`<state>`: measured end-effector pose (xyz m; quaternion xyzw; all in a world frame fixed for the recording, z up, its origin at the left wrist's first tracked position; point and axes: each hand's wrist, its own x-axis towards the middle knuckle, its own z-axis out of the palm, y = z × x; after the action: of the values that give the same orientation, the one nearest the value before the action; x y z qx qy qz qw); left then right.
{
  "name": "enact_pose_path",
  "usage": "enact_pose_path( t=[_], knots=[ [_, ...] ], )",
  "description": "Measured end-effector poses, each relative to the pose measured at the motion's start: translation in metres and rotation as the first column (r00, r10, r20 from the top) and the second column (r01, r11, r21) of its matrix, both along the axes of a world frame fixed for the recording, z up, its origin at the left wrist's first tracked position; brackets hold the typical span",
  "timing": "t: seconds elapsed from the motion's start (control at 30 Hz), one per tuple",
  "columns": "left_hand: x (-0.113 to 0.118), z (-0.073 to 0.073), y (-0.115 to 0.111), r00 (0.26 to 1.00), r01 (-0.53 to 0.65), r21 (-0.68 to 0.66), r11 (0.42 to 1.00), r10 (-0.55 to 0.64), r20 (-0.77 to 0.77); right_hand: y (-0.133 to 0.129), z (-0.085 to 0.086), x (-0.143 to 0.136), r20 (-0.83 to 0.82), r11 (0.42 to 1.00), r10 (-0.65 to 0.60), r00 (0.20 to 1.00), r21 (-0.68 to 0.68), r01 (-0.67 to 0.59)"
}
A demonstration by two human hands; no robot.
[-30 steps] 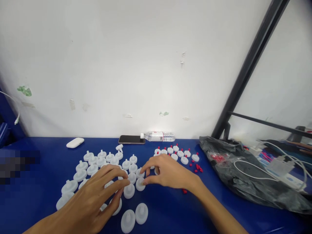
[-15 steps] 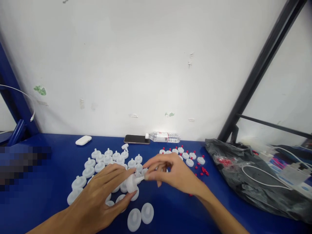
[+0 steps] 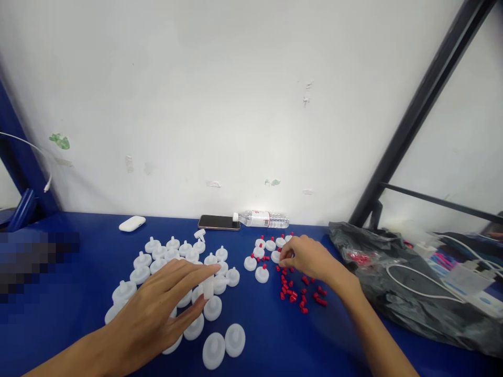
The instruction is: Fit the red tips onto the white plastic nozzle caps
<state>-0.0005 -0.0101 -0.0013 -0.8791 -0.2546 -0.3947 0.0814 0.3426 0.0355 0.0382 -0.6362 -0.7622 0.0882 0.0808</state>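
My left hand (image 3: pixel 161 306) is closed on a white plastic nozzle cap (image 3: pixel 208 287), held sideways between thumb and fingers with its spout pointing right. Under and around it stand several more white nozzle caps (image 3: pixel 212 308) with bare spouts on the blue table. My right hand (image 3: pixel 302 256) has reached among the small red tips (image 3: pixel 293 297) and the white caps wearing red tips (image 3: pixel 262 274). Its thumb and fingertips are bent together beside one such cap (image 3: pixel 275 256); whatever lies between them is hidden.
Along the wall lie a white case (image 3: pixel 132 223), a phone (image 3: pixel 219 222) and a clear bottle (image 3: pixel 261 219) on its side. At the right, a black plastic bag (image 3: pixel 393 298) carries a white cable and a bag of red pieces. Blue tabletop (image 3: pixel 275 340) shows at the front.
My right hand has left the spout of the held nozzle cap and moved right to the red tips. My left hand still holds the cap, slightly left of before.
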Motion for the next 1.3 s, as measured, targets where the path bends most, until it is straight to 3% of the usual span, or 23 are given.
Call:
enact_pose_path(
  t=[0.2, 0.4, 0.6, 0.83, 0.97, 1.07, 1.2, 1.3],
  knots=[
    [0.0, 0.002, 0.0, 0.999, 0.04, 0.017, 0.999, -0.04, 0.004, 0.001, -0.003, -0.007, 0.022, 0.999, 0.029, 0.999, -0.041, -0.029],
    [0.0, -0.001, 0.001, 0.999, 0.045, 0.01, 0.999, -0.045, -0.006, -0.001, 0.0, -0.012, -0.007, 0.998, 0.055, 0.998, 0.029, -0.055],
    [0.0, -0.004, 0.001, 0.999, 0.045, 0.011, 0.999, -0.045, -0.009, 0.004, -0.012, -0.025, -0.019, 0.991, 0.119, 0.993, 0.058, -0.118],
    [0.0, -0.002, 0.0, 0.999, 0.049, 0.018, 0.999, -0.049, -0.007, 0.001, -0.008, -0.021, -0.175, 0.986, 0.149, 0.973, 0.099, -0.133],
    [0.0, -0.004, -0.001, 1.0, 0.017, 0.011, 1.0, -0.017, 0.01, -0.01, 0.005, -0.027, -0.372, 0.978, 0.2, 0.906, 0.137, -0.16],
    [-0.001, -0.007, 0.0, 1.0, 0.007, -0.002, 1.0, -0.007, 0.003, -0.021, 0.01, -0.044, -0.529, 0.965, 0.262, 0.807, 0.131, -0.228],
    [0.0, -0.01, 0.003, 1.0, 0.02, 0.013, 1.0, -0.02, -0.007, -0.032, 0.004, -0.067, -0.713, 0.934, 0.297, 0.635, 0.078, -0.349],
    [0.001, -0.008, 0.003, 0.999, 0.031, 0.027, 0.999, -0.031, -0.014, -0.034, -0.005, -0.078, -0.735, 0.921, 0.318, 0.599, 0.09, -0.379]
  ],
)
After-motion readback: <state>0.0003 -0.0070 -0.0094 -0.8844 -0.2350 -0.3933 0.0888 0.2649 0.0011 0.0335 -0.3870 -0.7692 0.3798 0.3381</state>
